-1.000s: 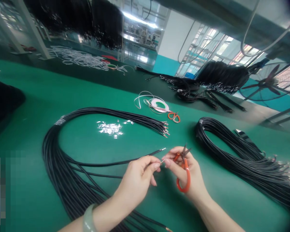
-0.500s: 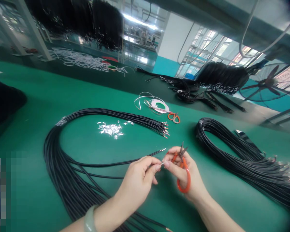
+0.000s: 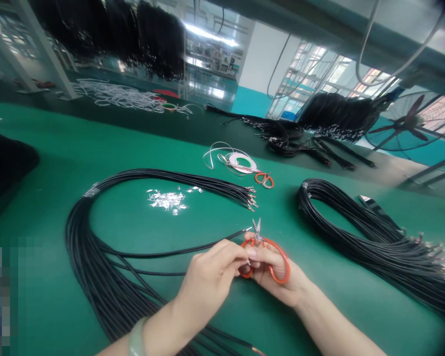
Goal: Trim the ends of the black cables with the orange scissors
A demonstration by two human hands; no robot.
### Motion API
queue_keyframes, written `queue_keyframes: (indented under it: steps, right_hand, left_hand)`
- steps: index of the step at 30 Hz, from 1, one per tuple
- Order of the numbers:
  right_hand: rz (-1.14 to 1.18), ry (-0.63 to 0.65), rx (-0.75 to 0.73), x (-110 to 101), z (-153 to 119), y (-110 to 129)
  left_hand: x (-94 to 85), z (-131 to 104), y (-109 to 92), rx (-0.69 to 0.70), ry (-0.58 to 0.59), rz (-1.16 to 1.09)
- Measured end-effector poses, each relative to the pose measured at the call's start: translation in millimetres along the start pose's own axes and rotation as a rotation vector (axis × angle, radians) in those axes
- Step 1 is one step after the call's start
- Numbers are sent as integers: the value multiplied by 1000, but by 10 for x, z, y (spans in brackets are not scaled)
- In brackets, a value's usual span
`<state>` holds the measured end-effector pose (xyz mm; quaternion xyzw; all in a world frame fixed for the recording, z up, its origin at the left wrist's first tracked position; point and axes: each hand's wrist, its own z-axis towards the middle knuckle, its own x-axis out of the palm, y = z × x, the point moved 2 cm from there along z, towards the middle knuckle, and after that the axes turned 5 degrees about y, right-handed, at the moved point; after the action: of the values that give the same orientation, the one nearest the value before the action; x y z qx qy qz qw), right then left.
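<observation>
Over the green table, my left hand (image 3: 209,277) has its fingers pinched on a thin cable end, which is mostly hidden by the fingertips. My right hand (image 3: 292,289) meets it there and carries orange-handled scissors (image 3: 286,264) looped on its fingers. The scissor blades point up and away, slightly apart. My right thumb presses close to the left fingertips. A curved bundle of black cables (image 3: 79,232) lies to the left, tied near its bend, with some strands running under my left hand. One loose cable (image 3: 193,248) ends in a bare tip just beyond my hands.
Silvery scraps (image 3: 166,199) lie inside the bundle's curve. Behind them are a white tape roll (image 3: 241,162) and a second pair of orange-handled scissors (image 3: 264,181). A looped cable bundle (image 3: 356,257) lies right. More cables (image 3: 285,133) and a fan (image 3: 411,121) are farther back.
The scissors in my right hand have swung to the left, their blades now farther from me. My right fingers have turned and closed in nearer the left fingertips.
</observation>
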<state>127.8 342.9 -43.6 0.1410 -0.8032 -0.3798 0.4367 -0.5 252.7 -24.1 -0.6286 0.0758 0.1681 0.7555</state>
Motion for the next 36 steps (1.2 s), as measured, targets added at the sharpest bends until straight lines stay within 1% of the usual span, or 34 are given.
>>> queue_keyframes:
  steps: [2, 4, 6, 7, 8, 10, 12, 13, 14, 17, 23, 27, 29, 30, 31, 33, 35, 36]
  right_hand:
    - [-36, -11, -51, 23, -1, 13]
    - [-120, -46, -127, 41, -19, 57]
    - [-254, -88, -206, 34, -64, 129]
    - [-330, -91, -235, 22, -94, 171]
    - [-406, -63, -241, 7, -127, 210]
    - [-535, 76, -177, -26, -193, 263]
    - [-619, 246, -42, -55, -253, 276]
    - [-650, 304, 24, -66, -276, 272]
    - [-679, 334, 78, -73, -293, 267]
    - [-740, 347, 163, -64, -300, 243]
    - [-779, 336, 178, -42, -250, 210]
    - [-783, 352, 213, -101, -276, 271]
    - [-813, 337, 235, -140, -297, 333]
    - [-823, 311, 208, -153, -299, 368]
    - [-825, 266, 140, -159, -291, 400]
    - [-818, 136, -89, -149, -255, 439]
    - [-816, 6, -325, -120, -209, 415]
    - [-822, -43, -402, -104, -186, 378]
  left_hand:
    - [-8, 14, 22, -23, 7, -24]
    - [-25, 38, 54, -58, 14, -71]
    - [-59, 71, 90, -108, 7, -148]
    - [-82, 88, 106, -132, -2, -192]
    - [-106, 106, 119, -152, -12, -238]
    - [-153, 137, 135, -175, -29, -329]
    - [-186, 161, 136, -184, -26, -406]
    - [-195, 170, 135, -188, -20, -439]
    - [-199, 176, 133, -191, -10, -469]
    - [-185, 183, 136, -203, 36, -528]
    - [-152, 171, 145, -227, 117, -500]
    - [-161, 173, 133, -226, 146, -461]
    - [-164, 176, 134, -226, 152, -453]
    - [-162, 176, 135, -226, 154, -449]
    - [-158, 174, 137, -226, 155, -445]
    - [-141, 165, 137, -225, 155, -438]
    - [-117, 150, 133, -222, 156, -432]
    - [-105, 142, 130, -225, 158, -431]
